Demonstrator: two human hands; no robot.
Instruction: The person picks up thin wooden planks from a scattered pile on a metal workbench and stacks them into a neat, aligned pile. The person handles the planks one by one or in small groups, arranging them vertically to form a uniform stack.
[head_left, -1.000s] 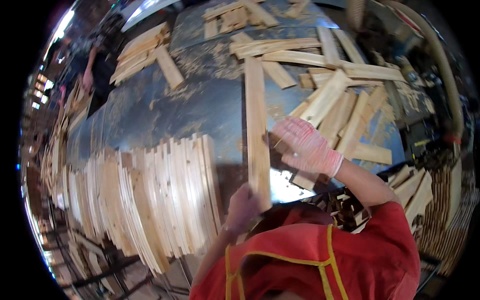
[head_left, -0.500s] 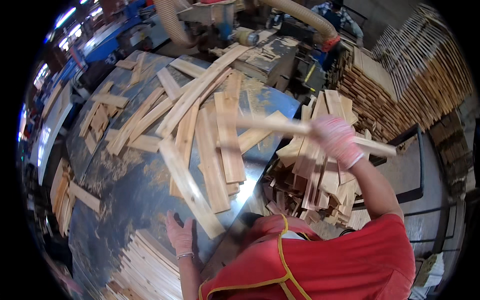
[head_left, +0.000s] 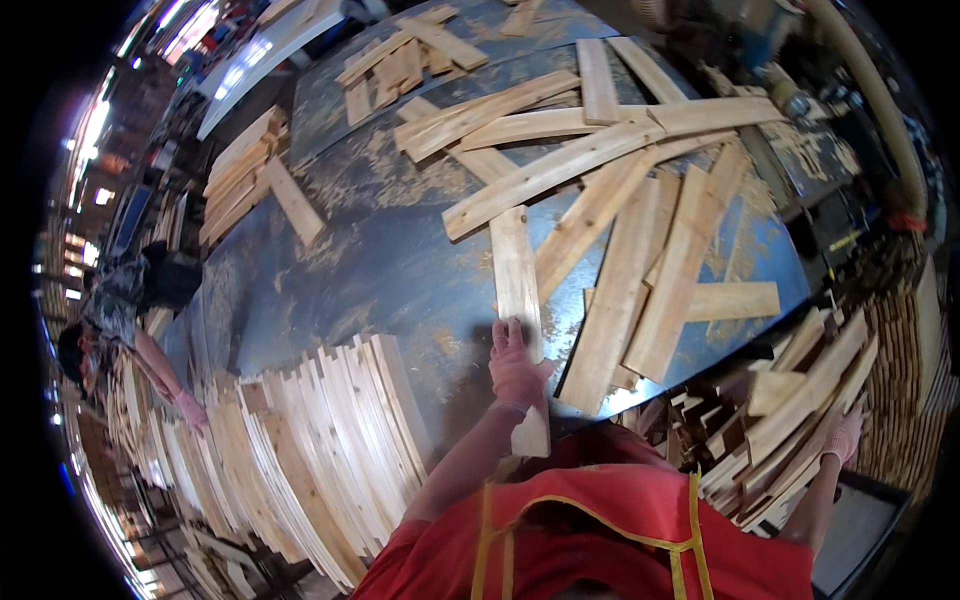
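My left hand [head_left: 518, 375], in a pale pink glove, lies on a light wooden board [head_left: 515, 260]. Its fingers stretch along the board and the thumb stands out past the right edge. The board's near end reaches past the table edge, close to my red apron. At the lower right my right hand [head_left: 845, 436], gloved in pink and white, is beside a pile of loose boards [head_left: 808, 395]. Its fingers look apart, next to the outer boards, and I make out nothing held in it. Several more boards [head_left: 610, 300] lie crossed just right of my left hand.
A long row of boards on edge [head_left: 330, 420] fills the table's near left. Another person's hand [head_left: 190, 412] touches that row's far left end. A small board stack [head_left: 245, 175] is beyond it. Sawdust dusts the dark metal table [head_left: 310, 290]. Tall stacked wood [head_left: 895, 340] stands right.
The view has swung left. My left hand has moved from the bare tabletop onto the board. My right hand, which held a board over the pile, is now lower at the pile's outer side.
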